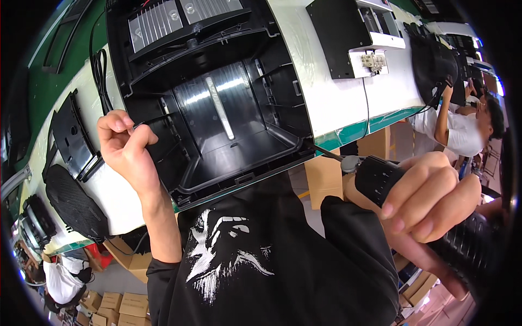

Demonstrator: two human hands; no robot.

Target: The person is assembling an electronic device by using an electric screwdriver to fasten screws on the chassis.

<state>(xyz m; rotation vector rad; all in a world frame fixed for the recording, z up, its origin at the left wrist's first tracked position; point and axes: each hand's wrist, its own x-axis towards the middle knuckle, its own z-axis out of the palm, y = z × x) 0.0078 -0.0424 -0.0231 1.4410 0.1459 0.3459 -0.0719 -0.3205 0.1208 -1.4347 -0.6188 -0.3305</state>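
Between the two hands, on the white bench (337,103), stands a large black plastic housing (217,98), open toward the person, its shiny inner floor bare. Beyond the left hand lie a black grille (73,204) and a flat black panel (70,136). The right hand (429,195) is wrapped closed round the black ribbed grip of an electric screwdriver (380,179), whose thin bit (326,151) points at the housing's lower right corner, just short of it. The left hand (126,144) is pinched shut at the housing's left wall; what it pinches is too small to tell, possibly a screw. Judged step: fastening at the housing's rim, driver poised. The next move calls for seating the bit squarely on its point before driving.
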